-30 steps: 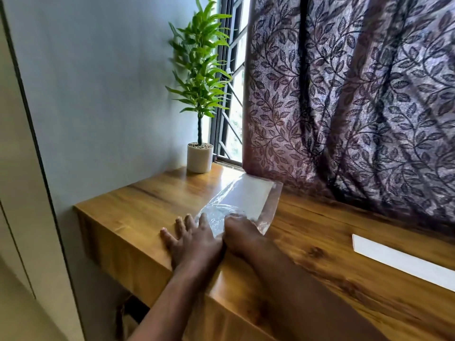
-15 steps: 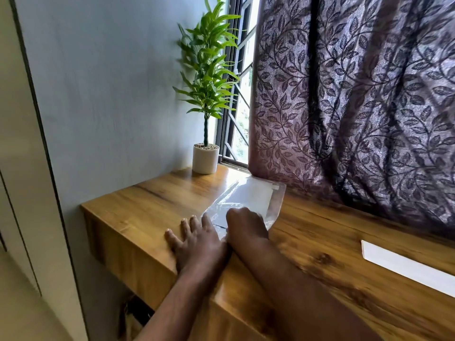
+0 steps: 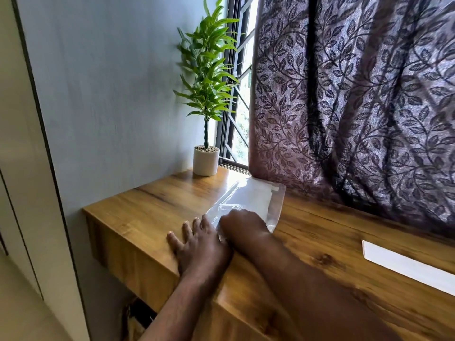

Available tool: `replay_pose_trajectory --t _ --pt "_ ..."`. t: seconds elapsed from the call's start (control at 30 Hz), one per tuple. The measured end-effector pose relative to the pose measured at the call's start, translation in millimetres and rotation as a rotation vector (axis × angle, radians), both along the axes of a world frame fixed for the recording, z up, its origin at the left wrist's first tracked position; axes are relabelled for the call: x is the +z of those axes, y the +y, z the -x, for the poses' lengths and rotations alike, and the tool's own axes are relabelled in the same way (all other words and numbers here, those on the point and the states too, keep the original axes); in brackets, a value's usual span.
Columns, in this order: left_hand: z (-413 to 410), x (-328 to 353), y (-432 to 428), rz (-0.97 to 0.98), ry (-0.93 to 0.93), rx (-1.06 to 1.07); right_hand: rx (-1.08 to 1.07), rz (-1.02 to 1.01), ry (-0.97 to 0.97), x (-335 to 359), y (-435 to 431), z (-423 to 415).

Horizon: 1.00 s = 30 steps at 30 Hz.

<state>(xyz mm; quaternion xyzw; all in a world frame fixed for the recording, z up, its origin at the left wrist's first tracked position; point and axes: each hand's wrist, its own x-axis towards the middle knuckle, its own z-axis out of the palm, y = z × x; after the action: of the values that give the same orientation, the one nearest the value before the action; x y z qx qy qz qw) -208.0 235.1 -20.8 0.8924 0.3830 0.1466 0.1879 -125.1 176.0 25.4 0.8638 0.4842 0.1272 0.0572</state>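
A clear plastic bag (image 3: 253,198) with a white sheet inside lies flat on the wooden desk (image 3: 152,207), just below the curtain. My left hand (image 3: 199,244) rests flat on the desk with its fingers spread, its fingertips touching the bag's near left corner. My right hand (image 3: 242,225) sits on the bag's near end, knuckles up. Its fingers curl down onto the plastic and are hidden from me.
A small potted plant (image 3: 206,153) stands at the desk's far corner by the window. A purple leaf-patterned curtain (image 3: 357,107) hangs along the desk's back edge. A white strip of paper (image 3: 406,264) lies at the right. The desk's left edge drops off beside my left hand.
Both hands stay on the bag's near end; my right hand has crept slightly farther onto the plastic. The view has shifted a little.
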Motion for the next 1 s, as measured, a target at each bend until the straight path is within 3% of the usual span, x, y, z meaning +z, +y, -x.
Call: replay_pose_trajectory --t 0.37,0.7,1.0 --pt "1.0 -8.8 3.1 -0.077 0.01 -0.052 0.155 -0.355 -0.161 33.6 -29.3 43.0" --pt "7.1 -3.4 2.3 -0.096 -0.004 -0.057 0.127 -0.667 -0.324 99.2 -87.7 44.2" --pt "7.2 -3.2 -0.5 -0.022 -0.061 -0.022 0.022 -1.037 -0.157 127.3 -169.3 -1.0"
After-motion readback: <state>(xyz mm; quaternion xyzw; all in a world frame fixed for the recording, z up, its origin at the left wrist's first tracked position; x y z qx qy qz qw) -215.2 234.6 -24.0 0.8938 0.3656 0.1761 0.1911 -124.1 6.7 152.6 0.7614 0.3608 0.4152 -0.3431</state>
